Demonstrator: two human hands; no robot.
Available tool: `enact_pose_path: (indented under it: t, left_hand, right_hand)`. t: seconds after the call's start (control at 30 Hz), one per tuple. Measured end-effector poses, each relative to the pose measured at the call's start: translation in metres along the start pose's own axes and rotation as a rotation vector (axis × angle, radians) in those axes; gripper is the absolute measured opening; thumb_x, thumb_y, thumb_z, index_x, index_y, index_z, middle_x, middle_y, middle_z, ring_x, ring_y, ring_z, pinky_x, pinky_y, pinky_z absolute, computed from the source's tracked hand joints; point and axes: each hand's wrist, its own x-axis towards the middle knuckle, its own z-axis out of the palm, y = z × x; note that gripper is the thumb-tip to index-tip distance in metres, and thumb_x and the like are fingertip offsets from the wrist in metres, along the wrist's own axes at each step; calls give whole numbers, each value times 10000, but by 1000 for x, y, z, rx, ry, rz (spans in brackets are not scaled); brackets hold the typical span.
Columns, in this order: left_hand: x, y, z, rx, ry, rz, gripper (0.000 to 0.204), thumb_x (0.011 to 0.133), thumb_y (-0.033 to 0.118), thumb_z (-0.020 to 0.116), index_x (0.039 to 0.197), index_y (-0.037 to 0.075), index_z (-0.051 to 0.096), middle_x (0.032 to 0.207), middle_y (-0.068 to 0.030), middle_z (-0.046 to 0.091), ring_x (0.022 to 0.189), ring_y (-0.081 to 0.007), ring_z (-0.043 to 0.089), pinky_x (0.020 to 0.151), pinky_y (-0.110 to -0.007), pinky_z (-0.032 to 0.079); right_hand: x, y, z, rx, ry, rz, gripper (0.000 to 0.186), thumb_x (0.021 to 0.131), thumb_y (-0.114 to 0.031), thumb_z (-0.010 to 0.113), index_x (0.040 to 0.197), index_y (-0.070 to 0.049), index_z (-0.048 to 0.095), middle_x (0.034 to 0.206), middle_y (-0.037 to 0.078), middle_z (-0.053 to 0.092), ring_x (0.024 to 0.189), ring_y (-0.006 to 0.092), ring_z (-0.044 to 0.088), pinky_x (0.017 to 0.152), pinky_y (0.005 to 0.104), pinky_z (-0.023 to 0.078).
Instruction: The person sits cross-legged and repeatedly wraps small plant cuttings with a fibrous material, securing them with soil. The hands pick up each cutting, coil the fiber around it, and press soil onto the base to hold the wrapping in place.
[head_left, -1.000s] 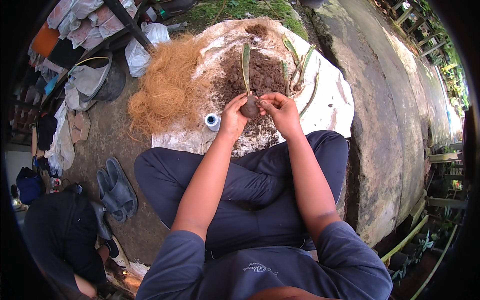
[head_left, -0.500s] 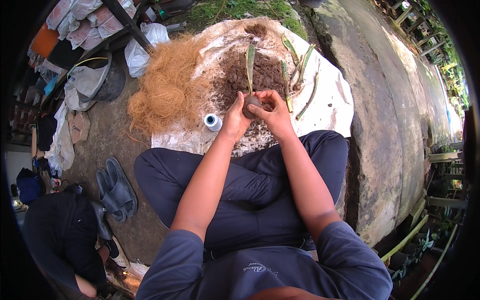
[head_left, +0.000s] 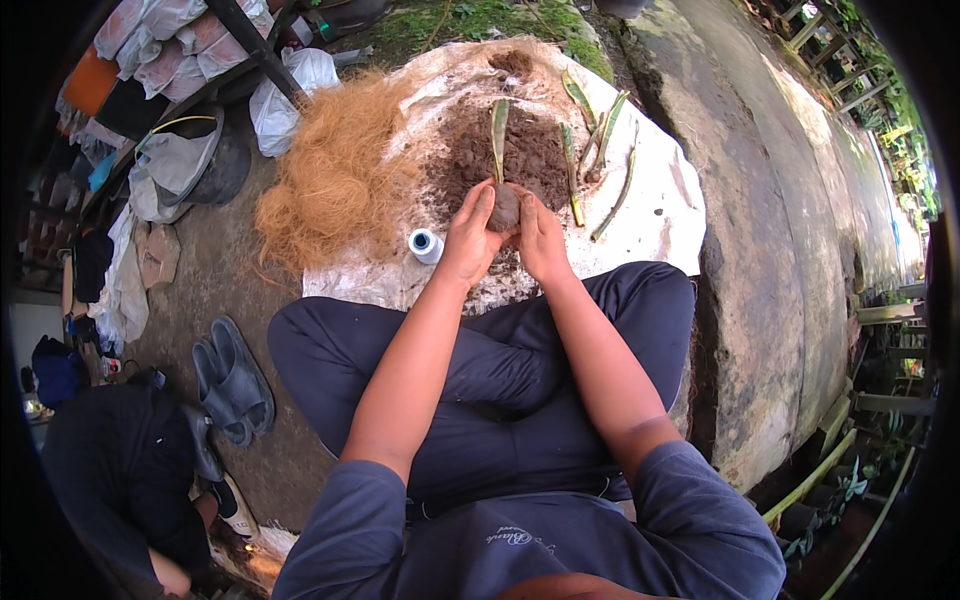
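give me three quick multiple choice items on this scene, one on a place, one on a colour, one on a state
1. Where is the small white spool of thread?
A. beside the left hand
B. on the grey sandals
C. in the bucket

2. What colour is the heap of coconut fibre?
A. green
B. orange-brown
C. white

3. How is the dark soil ball with a green leaf cutting held?
A. lying untouched
B. in the right hand only
C. pressed between both hands

Answers: 1 A, it stands on the white sheet by that hand; 2 B, tawny strands; 3 C, both hands cup it.

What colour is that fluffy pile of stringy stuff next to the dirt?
Orange-brown. The fibre pile shows best in the head view.
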Motion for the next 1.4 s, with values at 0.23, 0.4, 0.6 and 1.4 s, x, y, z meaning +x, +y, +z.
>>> enact_pose_path:
  t: [0.23, 0.4, 0.6, 1.4]
  left_hand:
    - [1, 0, 3, 110, 43, -2, 435, 1097, 354, 534, 1422, 72, 465, 1211, -133, 641, 1015, -259, 692, 856, -420, 580]
    - [0, 7, 2, 70, 60, -14, 437, 1107, 324, 521, 1441, 53, 439, 1104, -155, 645, 820, -235, 653, 692, -353, 518]
    - [-3, 3, -2, 216, 15, 9, 400, 1108, 285, 516, 1429, 54, 454, 1120, -132, 645, 854, -215, 650, 687, -344, 534]
    - [-4, -17, 7, 665, 97, 301, 375, 1131, 338, 428, 1363, 65, 539, 1173, -47, 631, 1041, -124, 604, 913, -306, 507]
  right_hand:
    - [5, -12, -12, -408, 254, -23, 299, 1099, -223, 480, 1081, -8, 687, 742, 195, 727, 669, 339, 741, 641, 430, 577]
    - [9, 6, -21, -228, 259, -17, 268, 1104, -191, 496, 1176, 9, 659, 1123, 186, 739, 1023, 213, 732, 850, 356, 573]
    - [4, -1, -5, 353, -2, 151, 510, 1124, -417, 445, 1429, -22, 546, 1378, 124, 569, 1093, 172, 610, 902, 311, 526]
    - [-9, -2, 31, 164, 187, -26, 479, 1122, -351, 418, 1418, 5, 541, 1124, 176, 695, 1012, 269, 672, 871, 372, 523]
